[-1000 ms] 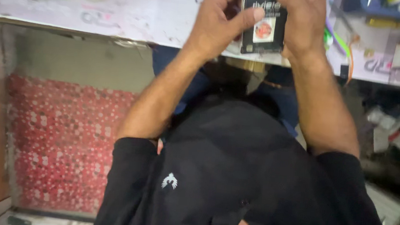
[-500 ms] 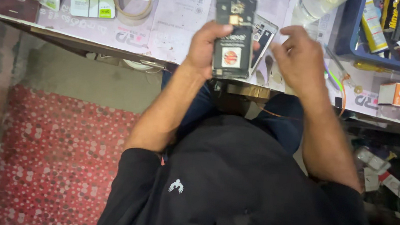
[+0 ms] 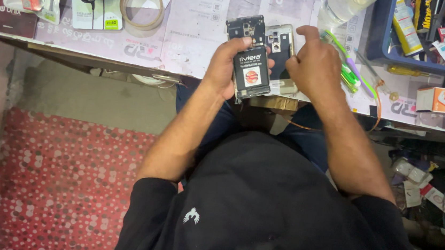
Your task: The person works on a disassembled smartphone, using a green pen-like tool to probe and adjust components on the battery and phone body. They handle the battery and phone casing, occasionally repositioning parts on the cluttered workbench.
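Head view shows us bent over the workbench [image 3: 187, 36]. Our left hand [image 3: 227, 69] grips an opened phone [image 3: 250, 57], back cover off, battery and dark board exposed, thumb across its near left edge and fingers wrapped behind it. We hold it tilted above the bench's near edge. Our right hand [image 3: 316, 69] is loosely curled, holding nothing that we can see; its fingertips rest at the right side of a pale back cover [image 3: 282, 52], which lies flat on the bench just behind and right of the phone.

Left of us lies a tape roll [image 3: 142, 6]; green tools [image 3: 347, 74] lie just right of the right hand, a blue tray [image 3: 429, 36] sits at the far right, and a small white-and-orange box [image 3: 443, 100] stands near it.

As we judge it, the phone is held by one hand only, out past the bench edge, so a slipped grip could drop it into our lap or onto the red mat [image 3: 62, 180]. A thumb pressing on the bare internals could also do harm, and the right wrist could sweep the green tools off the edge.
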Motion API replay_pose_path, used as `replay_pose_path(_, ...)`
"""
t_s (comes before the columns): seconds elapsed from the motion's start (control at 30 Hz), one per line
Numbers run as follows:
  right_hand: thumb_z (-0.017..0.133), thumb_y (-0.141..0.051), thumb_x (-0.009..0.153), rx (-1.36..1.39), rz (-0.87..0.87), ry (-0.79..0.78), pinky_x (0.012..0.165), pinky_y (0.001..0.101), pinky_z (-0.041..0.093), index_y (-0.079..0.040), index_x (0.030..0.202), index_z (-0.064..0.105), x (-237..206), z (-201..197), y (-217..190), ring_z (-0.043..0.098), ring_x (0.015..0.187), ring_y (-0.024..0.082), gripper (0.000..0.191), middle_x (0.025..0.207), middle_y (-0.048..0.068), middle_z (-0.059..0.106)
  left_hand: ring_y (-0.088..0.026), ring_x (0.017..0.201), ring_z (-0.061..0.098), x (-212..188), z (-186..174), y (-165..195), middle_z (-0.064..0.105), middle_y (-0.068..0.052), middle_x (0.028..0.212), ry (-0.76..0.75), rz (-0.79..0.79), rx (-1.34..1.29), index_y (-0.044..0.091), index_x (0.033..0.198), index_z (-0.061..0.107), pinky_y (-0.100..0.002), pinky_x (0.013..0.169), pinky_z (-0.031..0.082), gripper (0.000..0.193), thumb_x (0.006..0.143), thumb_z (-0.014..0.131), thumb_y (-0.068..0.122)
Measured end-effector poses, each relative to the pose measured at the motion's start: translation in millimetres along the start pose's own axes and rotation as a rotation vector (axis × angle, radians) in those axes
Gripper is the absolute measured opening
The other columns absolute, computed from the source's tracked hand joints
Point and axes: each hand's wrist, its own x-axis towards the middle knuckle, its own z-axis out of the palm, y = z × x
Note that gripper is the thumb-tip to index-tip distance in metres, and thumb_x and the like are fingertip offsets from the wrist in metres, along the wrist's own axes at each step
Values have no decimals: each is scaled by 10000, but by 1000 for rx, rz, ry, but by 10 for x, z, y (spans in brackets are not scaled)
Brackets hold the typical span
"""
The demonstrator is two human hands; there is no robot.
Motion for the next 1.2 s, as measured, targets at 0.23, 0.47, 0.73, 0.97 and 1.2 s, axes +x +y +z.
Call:
replay_pose_path(0.23,748,-11,829,253,16,58,706,372,573,-4,1317,606,12,-33,145,714,725,223,509,830,87,738,-304,740,756,87,55,-47,745,-255,887,37,-51,2,-123,1113,660,-414,660,647,446,941,628,287)
replay_pose_path(0.47,696,33,925,1130,220,-164,669,242,548,58,1316,603,-24,29,243,696,794,113,403,993,93,746,-291,733,759,82,27,-66,750,-238,890,33,-68,21,-100,1156,677,-393,689,649,469,939,629,312)
replay_pose_path(0.73,678,37,971,1076,224,-223,668,226,535,73,1151,659,-111,211,330,683,783,84,184,957,67,738,-283,781,762,58,22,-59,745,-209,906,22,-44,-3,-105,1139,669,-427,747,655,442,973,636,304)
replay_pose_path(0.97,626,44,1033,1191,106,-159,849,256,524,53,1203,689,-119,184,446,670,923,98,182,1087,63,731,-290,841,764,40,-13,-68,729,-203,1002,-76,-57,-126,-92,1114,663,-466,775,652,565,1038,522,449)
replay_pose_path(1.2,680,29,1063,1357,180,-54,876,277,522,6,1116,693,-198,232,473,646,913,105,59,1045,11,689,-327,864,774,61,-112,21,742,-228,1007,-79,-28,-122,-101,1119,658,-504,763,658,729,988,340,542)
